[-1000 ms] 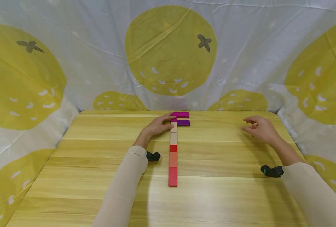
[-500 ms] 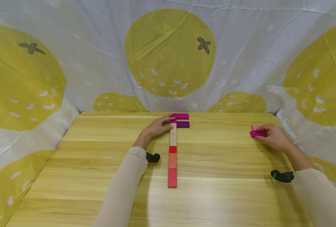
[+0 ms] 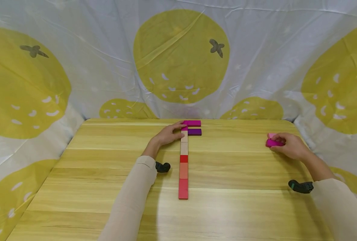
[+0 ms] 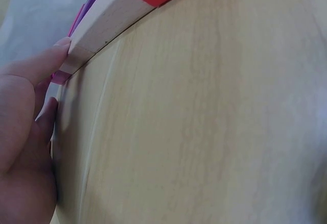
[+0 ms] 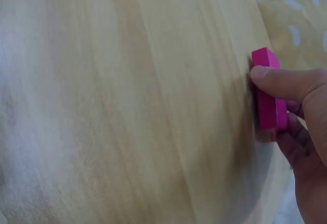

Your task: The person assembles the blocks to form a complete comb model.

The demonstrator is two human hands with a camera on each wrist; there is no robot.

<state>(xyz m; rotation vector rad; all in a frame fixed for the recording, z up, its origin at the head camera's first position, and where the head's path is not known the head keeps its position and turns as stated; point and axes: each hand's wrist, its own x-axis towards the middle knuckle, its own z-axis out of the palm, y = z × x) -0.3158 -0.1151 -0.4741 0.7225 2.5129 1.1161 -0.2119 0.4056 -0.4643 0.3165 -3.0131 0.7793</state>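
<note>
A row of flat wooden blocks runs down the middle of the table in the head view: a red block (image 3: 183, 189) nearest, then an orange one (image 3: 183, 170), a small bright red one (image 3: 184, 158), plain wood blocks (image 3: 184, 148) and a magenta one at the far end. My left hand (image 3: 165, 134) rests at that far end, thumb against plain wood, fingertips on the magenta block. A second magenta block (image 3: 194, 123) and a purple block (image 3: 195, 132) jut right from the row. At far right, my right hand (image 3: 293, 146) pinches a magenta block (image 5: 266, 100), with a pink block (image 3: 271, 135) just behind it.
The wooden table (image 3: 226, 174) ends at a white curtain (image 3: 257, 50) printed with large yellow fruit. Black wrist devices (image 3: 300, 186) sit below both hands.
My right hand, holding nothing a second ago, has moved slightly right and down and now grips a magenta block beside the pink one. My left hand stays put on the row.
</note>
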